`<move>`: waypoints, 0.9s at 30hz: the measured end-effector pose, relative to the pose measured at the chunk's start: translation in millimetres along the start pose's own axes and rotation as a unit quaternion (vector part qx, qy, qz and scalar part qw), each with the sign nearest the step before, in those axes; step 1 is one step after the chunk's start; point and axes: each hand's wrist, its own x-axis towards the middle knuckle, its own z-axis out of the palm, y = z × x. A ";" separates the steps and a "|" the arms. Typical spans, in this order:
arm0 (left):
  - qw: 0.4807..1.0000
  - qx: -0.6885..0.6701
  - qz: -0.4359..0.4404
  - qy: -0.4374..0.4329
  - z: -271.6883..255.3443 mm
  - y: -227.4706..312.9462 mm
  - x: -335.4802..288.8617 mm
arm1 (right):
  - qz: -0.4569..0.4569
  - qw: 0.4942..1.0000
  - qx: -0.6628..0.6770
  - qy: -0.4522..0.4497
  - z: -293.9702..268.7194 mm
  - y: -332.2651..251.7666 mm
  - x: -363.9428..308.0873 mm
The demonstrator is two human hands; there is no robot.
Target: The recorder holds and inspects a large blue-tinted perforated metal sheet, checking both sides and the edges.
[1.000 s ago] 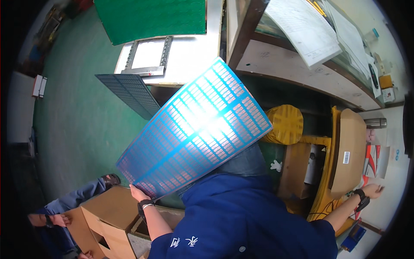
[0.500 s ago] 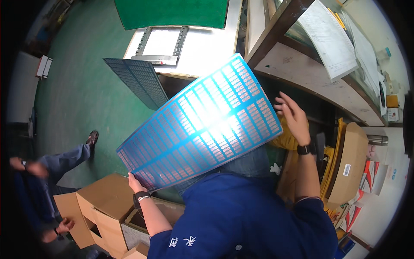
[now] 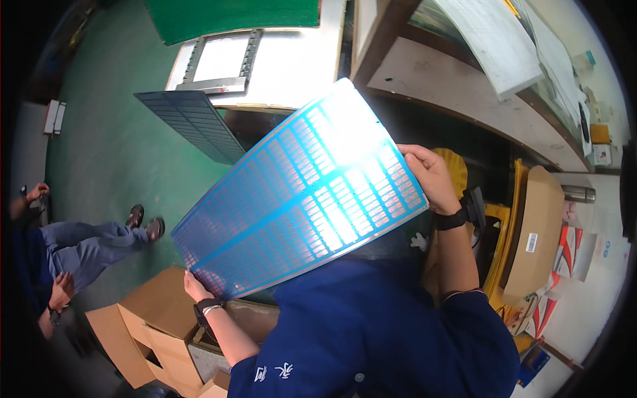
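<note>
Green floor (image 3: 113,139) stretching left, blue panel (image 3: 298,196), fingers (image 3: 417,154) gripping opposite edges

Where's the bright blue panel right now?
Centre of the head view: the bright blue panel slants between the left hand at its lower-left end and the right hand at its right edge.

And what a shine: the long blue panel with copper-toned cells (image 3: 279,212) gleams smooth and glossy, its upper end washed white with glare! Below, the navy cloth shirt (image 3: 391,325) looks matt. Hard grey metal on the slotted rail frame (image 3: 212,85); dull, plain cardboard on the open brown box (image 3: 162,302); polished metal glints on the silver cylindrical flask (image 3: 579,194); and paper, the thin white sheets (image 3: 491,46).
</note>
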 end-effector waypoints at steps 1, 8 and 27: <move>1.000 0.003 0.008 0.000 -5.0 -4.3 4.0 | -0.007 1.000 -0.004 0.001 0.8 -0.9 -2.1; 1.000 0.010 0.004 -0.009 -14.1 6.4 0.8 | -0.023 1.000 -0.017 0.003 -0.3 -3.4 -16.0; 0.998 0.016 0.055 0.005 -20.1 28.8 -3.3 | -0.018 0.999 -0.006 0.047 -8.6 0.4 -34.9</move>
